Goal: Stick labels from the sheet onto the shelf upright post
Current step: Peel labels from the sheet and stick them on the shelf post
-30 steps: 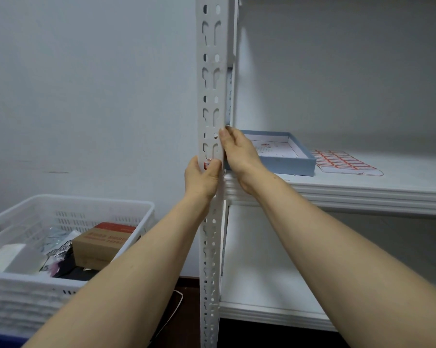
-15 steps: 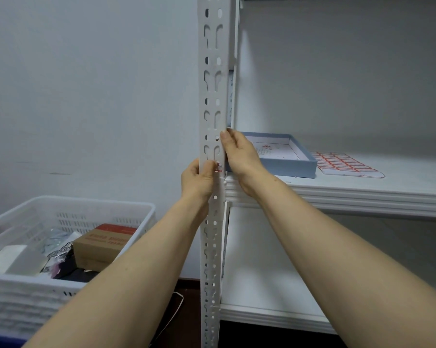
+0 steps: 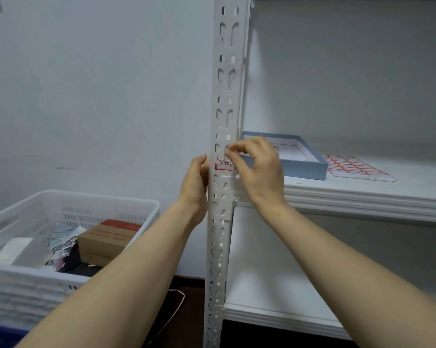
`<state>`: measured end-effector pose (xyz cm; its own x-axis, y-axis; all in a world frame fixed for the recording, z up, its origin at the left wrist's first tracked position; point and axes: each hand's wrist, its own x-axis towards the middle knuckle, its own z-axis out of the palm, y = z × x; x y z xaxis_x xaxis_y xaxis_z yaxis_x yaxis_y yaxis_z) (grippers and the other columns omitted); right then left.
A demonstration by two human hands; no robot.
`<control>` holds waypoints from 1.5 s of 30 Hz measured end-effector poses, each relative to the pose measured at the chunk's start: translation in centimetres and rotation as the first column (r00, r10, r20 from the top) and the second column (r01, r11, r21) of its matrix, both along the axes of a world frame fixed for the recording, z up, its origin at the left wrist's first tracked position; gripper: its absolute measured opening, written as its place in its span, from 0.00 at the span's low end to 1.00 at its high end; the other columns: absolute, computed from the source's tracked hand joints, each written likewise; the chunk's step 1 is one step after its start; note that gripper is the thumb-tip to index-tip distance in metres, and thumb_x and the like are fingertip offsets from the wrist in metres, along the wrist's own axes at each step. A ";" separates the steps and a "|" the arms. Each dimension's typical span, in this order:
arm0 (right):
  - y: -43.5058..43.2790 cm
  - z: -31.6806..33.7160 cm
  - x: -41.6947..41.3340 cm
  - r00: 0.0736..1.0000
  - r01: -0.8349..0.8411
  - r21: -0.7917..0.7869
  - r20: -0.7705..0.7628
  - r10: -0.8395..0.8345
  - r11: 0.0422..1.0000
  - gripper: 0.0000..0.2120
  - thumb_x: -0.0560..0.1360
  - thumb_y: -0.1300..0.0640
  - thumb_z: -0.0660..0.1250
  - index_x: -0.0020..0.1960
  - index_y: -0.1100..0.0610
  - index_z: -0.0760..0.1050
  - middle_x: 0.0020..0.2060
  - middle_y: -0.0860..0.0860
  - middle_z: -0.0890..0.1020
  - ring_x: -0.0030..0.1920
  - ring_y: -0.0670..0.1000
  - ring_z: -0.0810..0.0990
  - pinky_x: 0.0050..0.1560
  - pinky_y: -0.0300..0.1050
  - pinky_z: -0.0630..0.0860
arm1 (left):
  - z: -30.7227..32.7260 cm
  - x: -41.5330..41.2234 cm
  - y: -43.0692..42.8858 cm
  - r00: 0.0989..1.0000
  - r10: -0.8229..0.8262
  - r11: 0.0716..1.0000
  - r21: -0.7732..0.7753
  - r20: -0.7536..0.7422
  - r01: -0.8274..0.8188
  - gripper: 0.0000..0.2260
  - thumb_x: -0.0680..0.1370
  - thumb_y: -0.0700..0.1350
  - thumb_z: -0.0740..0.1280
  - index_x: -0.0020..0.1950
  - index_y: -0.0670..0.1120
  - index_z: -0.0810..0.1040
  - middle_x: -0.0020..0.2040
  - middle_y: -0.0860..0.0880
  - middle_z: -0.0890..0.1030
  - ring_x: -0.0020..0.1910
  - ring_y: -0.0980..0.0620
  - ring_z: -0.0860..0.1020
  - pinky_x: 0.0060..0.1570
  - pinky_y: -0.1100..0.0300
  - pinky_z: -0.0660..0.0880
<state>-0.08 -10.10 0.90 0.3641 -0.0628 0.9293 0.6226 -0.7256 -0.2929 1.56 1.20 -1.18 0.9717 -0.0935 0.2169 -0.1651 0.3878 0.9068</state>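
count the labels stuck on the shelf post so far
1: a red-bordered white paper label on the white perforated metal post, beside the right hand, which may hide more.

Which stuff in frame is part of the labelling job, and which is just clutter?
Job:
- post
- label stuck on it
- label sheet on the shelf
- left hand and right hand, both at the label

Lying about:
- blue box
- white basket
- cardboard box inside it
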 end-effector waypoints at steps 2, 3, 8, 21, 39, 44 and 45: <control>-0.4 -0.6 0.7 0.978 0.177 -0.180 0.145 -0.152 0.968 0.06 0.70 0.53 0.71 0.42 0.55 0.82 0.39 0.51 0.80 0.42 0.53 0.77 0.58 0.45 0.65 | -0.1 0.1 0.4 1.000 0.014 0.997 0.075 0.001 -0.014 0.24 0.82 0.56 0.50 0.54 0.44 0.82 0.53 0.45 0.84 0.55 0.49 0.80 0.59 0.57 0.72; -0.5 -0.6 1.1 0.957 0.250 -0.226 0.205 -0.205 0.942 0.06 0.69 0.52 0.71 0.41 0.53 0.82 0.38 0.50 0.80 0.42 0.53 0.77 0.62 0.47 0.63 | 0.0 0.3 0.6 1.000 0.027 0.993 0.112 0.002 -0.027 0.24 0.82 0.57 0.51 0.53 0.46 0.83 0.52 0.45 0.84 0.55 0.50 0.80 0.62 0.55 0.71; -0.7 -0.1 2.2 0.839 0.471 -0.301 0.444 -0.315 0.829 0.05 0.65 0.53 0.75 0.33 0.51 0.81 0.35 0.46 0.80 0.46 0.50 0.74 0.62 0.48 0.57 | 2.1 0.9 1.3 0.992 0.128 0.974 0.185 0.011 -0.128 0.23 0.76 0.61 0.56 0.54 0.47 0.83 0.51 0.51 0.84 0.54 0.55 0.80 0.70 0.53 0.63; 0.6 0.6 2.4 0.722 0.618 -0.336 0.599 -0.345 0.711 0.07 0.65 0.60 0.66 0.28 0.55 0.72 0.54 0.50 0.82 0.58 0.50 0.70 0.59 0.50 0.61 | 3.2 1.5 1.2 0.974 0.147 0.984 0.079 0.172 -0.162 0.12 0.76 0.49 0.69 0.50 0.40 0.83 0.40 0.51 0.83 0.41 0.55 0.80 0.57 0.52 0.78; -0.2 0.4 2.9 0.709 0.638 -0.362 0.619 -0.337 0.679 0.09 0.66 0.55 0.66 0.29 0.56 0.73 0.51 0.53 0.82 0.56 0.53 0.68 0.57 0.49 0.60 | 3.0 1.5 1.1 0.972 0.128 0.986 0.080 0.196 -0.146 0.08 0.77 0.49 0.68 0.45 0.47 0.83 0.35 0.56 0.83 0.39 0.59 0.80 0.57 0.53 0.78; -0.9 -0.1 2.5 0.745 0.600 -0.338 0.567 -0.352 0.725 0.07 0.65 0.57 0.69 0.30 0.57 0.73 0.51 0.54 0.82 0.56 0.53 0.69 0.58 0.48 0.59 | 3.0 1.6 1.1 0.970 0.146 0.982 0.091 0.196 -0.166 0.09 0.77 0.50 0.67 0.45 0.46 0.83 0.37 0.53 0.83 0.40 0.57 0.79 0.57 0.52 0.78; -1.1 -0.3 2.3 0.762 0.583 -0.340 0.542 -0.353 0.737 0.07 0.65 0.56 0.70 0.31 0.56 0.74 0.51 0.54 0.82 0.56 0.54 0.68 0.59 0.48 0.57 | 3.0 1.5 1.1 0.969 0.147 0.982 0.092 0.196 -0.168 0.09 0.77 0.50 0.67 0.45 0.46 0.83 0.37 0.53 0.82 0.39 0.58 0.79 0.56 0.53 0.78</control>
